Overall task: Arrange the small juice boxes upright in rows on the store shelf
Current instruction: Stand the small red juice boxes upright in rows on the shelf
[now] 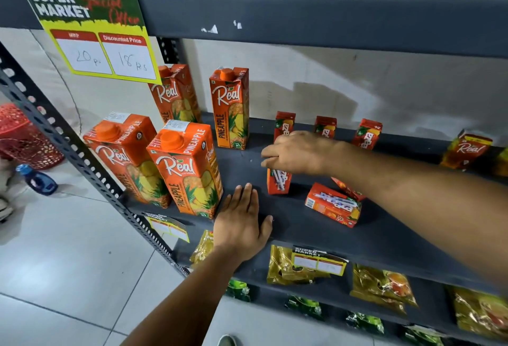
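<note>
Right hand (295, 152) closed over an upright small juice box (278, 182) on the dark grey shelf (384, 233).
Left hand (242, 222) flat, open and empty on the shelf edge; three more small boxes upright at the back (325, 126), one lying flat (334, 205) (another tilted behind it), beside tall Real pineapple cartons (189, 167).

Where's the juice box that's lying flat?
The flat juice box lies on the shelf front, below the right hand, right of the left hand.
</note>
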The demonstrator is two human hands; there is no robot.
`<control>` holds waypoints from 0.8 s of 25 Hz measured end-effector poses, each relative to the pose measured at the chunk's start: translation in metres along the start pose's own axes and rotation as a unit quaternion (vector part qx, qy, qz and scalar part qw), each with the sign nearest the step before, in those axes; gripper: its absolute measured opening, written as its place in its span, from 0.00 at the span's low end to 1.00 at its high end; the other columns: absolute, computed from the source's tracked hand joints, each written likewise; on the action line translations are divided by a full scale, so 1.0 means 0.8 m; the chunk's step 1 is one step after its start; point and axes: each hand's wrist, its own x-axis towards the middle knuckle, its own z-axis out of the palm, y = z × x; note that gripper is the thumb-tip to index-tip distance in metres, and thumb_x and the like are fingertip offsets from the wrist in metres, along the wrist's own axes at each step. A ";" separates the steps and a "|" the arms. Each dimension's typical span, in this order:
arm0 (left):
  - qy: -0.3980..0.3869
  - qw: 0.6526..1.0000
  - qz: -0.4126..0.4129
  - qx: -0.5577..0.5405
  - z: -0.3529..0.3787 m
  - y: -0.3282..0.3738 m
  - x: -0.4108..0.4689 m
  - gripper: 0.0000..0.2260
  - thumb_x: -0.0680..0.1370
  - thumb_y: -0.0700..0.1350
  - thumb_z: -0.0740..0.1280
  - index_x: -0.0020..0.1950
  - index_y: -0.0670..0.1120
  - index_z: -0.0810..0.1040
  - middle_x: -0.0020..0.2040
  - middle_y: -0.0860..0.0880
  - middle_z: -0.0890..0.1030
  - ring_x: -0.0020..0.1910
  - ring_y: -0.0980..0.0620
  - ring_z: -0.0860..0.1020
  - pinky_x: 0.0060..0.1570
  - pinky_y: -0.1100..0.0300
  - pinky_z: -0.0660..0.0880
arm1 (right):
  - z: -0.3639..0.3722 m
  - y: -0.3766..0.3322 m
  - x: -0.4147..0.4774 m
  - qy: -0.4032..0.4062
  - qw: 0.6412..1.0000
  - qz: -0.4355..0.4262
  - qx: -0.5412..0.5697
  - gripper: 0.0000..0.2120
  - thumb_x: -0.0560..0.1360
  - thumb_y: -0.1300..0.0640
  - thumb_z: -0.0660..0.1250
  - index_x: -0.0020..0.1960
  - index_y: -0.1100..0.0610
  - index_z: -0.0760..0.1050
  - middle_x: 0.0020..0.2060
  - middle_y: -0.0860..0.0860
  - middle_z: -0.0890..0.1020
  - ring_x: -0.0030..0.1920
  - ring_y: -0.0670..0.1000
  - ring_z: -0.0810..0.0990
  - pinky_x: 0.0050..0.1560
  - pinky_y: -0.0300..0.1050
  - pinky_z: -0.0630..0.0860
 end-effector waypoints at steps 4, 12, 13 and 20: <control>-0.004 1.000 -0.001 -0.002 0.000 0.000 0.001 0.35 0.77 0.61 0.45 0.74 0.38 0.61 0.76 0.40 0.62 0.75 0.41 0.59 0.72 0.48 0.55 | -0.015 0.001 -0.005 -0.019 0.988 -0.063 -0.136 0.26 0.76 0.61 0.67 0.72 0.51 0.66 0.69 0.52 0.73 0.64 0.58 0.71 0.56 0.56 0.75; 0.000 1.000 -0.004 -0.005 0.002 0.000 0.000 0.34 0.77 0.61 0.47 0.74 0.38 0.63 0.75 0.40 0.63 0.74 0.42 0.60 0.72 0.47 0.57 | -0.016 -0.011 0.006 -0.049 0.970 0.230 0.067 0.24 0.75 0.35 0.61 0.47 0.58 0.72 0.34 0.53 0.74 0.33 0.51 0.72 0.27 0.44 0.65; 0.001 1.000 -0.005 -0.004 0.001 0.001 0.000 0.34 0.77 0.61 0.47 0.73 0.38 0.63 0.75 0.40 0.64 0.74 0.41 0.60 0.71 0.47 0.57 | -0.014 -0.013 0.007 -0.034 0.966 0.247 0.065 0.24 0.75 0.35 0.61 0.44 0.58 0.70 0.32 0.53 0.72 0.32 0.51 0.71 0.27 0.44 0.63; 0.009 1.000 0.000 -0.006 0.000 0.000 -0.001 0.34 0.77 0.61 0.47 0.73 0.38 0.64 0.75 0.40 0.64 0.74 0.41 0.60 0.72 0.47 0.58 | -0.014 0.000 -0.007 0.060 0.944 0.300 0.126 0.35 0.68 0.24 0.58 0.47 0.58 0.73 0.35 0.52 0.76 0.33 0.51 0.76 0.30 0.43 0.70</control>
